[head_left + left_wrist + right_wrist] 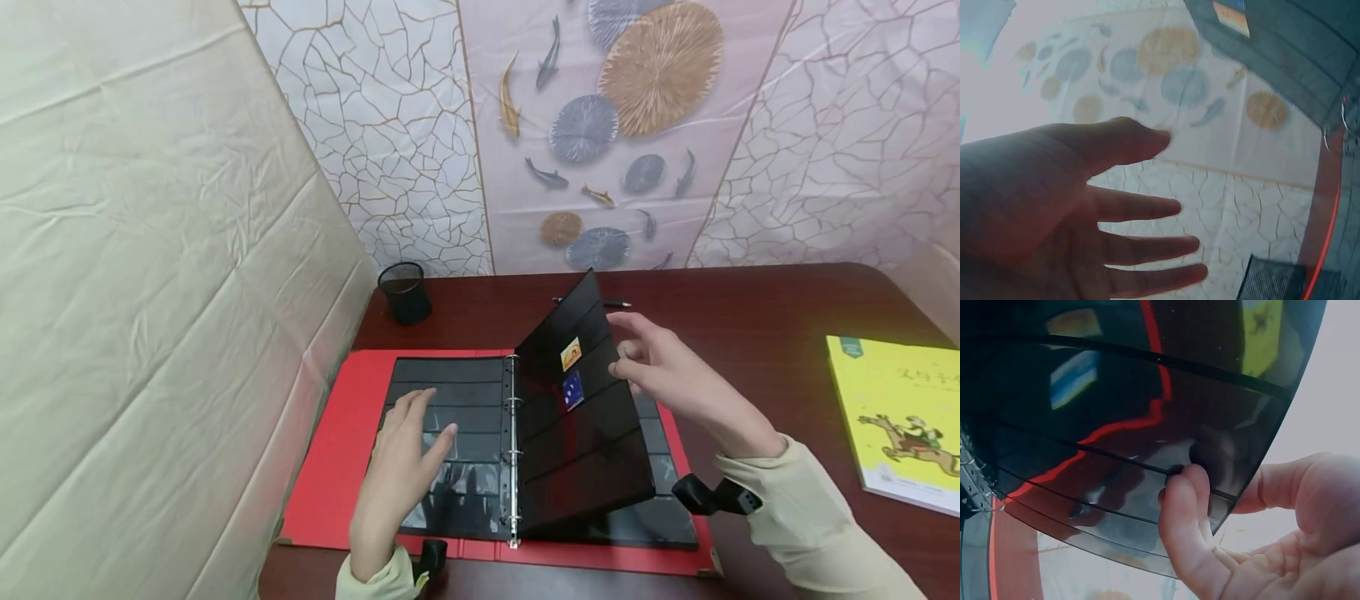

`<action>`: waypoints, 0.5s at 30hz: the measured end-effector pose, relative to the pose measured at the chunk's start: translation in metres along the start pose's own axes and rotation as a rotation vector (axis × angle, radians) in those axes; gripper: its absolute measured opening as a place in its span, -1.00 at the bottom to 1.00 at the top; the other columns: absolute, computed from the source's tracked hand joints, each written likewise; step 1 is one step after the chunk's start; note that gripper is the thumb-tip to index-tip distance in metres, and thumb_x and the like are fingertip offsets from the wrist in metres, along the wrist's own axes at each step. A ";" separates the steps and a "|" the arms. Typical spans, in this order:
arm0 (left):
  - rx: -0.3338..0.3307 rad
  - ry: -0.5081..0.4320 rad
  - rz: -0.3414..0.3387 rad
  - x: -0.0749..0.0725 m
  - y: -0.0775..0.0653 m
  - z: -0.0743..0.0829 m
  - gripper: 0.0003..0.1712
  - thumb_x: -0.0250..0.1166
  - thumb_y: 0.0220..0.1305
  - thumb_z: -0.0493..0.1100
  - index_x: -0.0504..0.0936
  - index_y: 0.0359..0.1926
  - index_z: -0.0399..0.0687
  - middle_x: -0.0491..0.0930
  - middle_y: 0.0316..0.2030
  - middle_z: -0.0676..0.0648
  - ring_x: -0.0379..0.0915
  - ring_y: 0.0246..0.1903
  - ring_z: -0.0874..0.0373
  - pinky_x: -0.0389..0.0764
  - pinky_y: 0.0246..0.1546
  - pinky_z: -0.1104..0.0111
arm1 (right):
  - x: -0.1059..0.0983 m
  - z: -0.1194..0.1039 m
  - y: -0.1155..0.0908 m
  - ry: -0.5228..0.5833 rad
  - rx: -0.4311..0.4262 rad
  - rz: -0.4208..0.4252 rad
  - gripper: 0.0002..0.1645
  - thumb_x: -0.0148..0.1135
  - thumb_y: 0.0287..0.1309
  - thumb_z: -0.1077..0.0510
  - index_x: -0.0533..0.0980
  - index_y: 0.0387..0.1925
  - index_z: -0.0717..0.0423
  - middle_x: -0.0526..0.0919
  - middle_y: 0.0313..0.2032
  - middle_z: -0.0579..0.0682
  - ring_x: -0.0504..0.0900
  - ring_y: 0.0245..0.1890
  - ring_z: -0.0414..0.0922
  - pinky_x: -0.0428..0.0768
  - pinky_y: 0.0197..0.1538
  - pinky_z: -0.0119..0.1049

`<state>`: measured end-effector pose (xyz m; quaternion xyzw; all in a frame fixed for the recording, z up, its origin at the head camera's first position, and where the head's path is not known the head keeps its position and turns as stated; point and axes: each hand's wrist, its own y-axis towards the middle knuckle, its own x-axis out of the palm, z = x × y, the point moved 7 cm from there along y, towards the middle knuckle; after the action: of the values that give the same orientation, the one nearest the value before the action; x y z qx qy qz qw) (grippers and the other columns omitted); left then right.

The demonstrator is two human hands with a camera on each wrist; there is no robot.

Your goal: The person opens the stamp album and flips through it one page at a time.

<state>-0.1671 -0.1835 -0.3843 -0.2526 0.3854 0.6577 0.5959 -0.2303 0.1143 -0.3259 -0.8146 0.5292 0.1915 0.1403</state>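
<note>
A red ring binder (322, 467) lies spread on the table, with black pocket pages on both sides of its metal rings (513, 450). One black pocket page (577, 458) stands raised and tilted over the right half. My right hand (667, 367) pinches its outer edge; in the right wrist view the thumb and fingers (1185, 519) are on opposite faces of the page. Two small stamps, one yellowish (571, 354) and one blue (573, 390), sit in its pockets. Above the left page (465, 475) hovers my left hand (401, 467), fingers spread and holding nothing.
A black mesh pen cup (406, 293) stands at the back left. A pen (617, 304) lies behind the raised page, partly hidden. To the right is a yellow book (900, 417). A cloth wall (187, 292) borders the left side.
</note>
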 end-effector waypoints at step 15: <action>0.132 -0.084 0.107 -0.013 0.009 0.045 -0.39 0.35 0.37 -0.06 0.48 0.35 -0.19 0.46 0.30 -0.21 0.37 0.27 -0.14 0.42 0.17 -0.19 | 0.013 -0.033 0.019 -0.058 -0.037 -0.010 -0.14 0.11 0.24 0.39 0.02 0.51 0.29 0.30 -0.62 -0.05 0.46 -0.61 -0.06 0.52 -0.38 -0.21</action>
<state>-0.1677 -0.1545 -0.3460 -0.1638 0.4155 0.6719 0.5909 -0.2375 0.0822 -0.3030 -0.8138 0.5173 0.2240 0.1414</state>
